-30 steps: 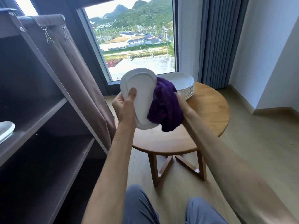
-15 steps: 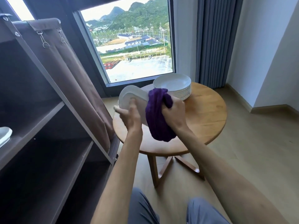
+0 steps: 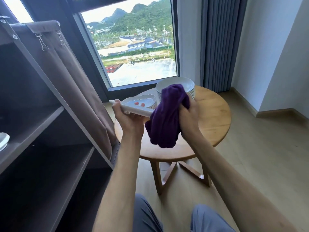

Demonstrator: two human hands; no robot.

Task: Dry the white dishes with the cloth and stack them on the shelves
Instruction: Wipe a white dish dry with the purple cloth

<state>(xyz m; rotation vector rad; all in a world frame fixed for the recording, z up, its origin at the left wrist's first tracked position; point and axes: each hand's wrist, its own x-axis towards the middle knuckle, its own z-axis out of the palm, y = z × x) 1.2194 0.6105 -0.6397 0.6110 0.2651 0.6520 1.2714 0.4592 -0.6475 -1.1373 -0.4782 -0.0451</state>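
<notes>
The left hand (image 3: 128, 117) grips a white dish (image 3: 137, 106) held nearly flat at the table's (image 3: 215, 118) ten o'clock; the right hand (image 3: 189, 113) clutches the bunched purple cloth (image 3: 167, 116) touching the dish's right end; no writing is readable.

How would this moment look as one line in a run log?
step: drying | left hand: holds dish, near level | right hand: grips cloth at dish edge | stack: on table
</notes>
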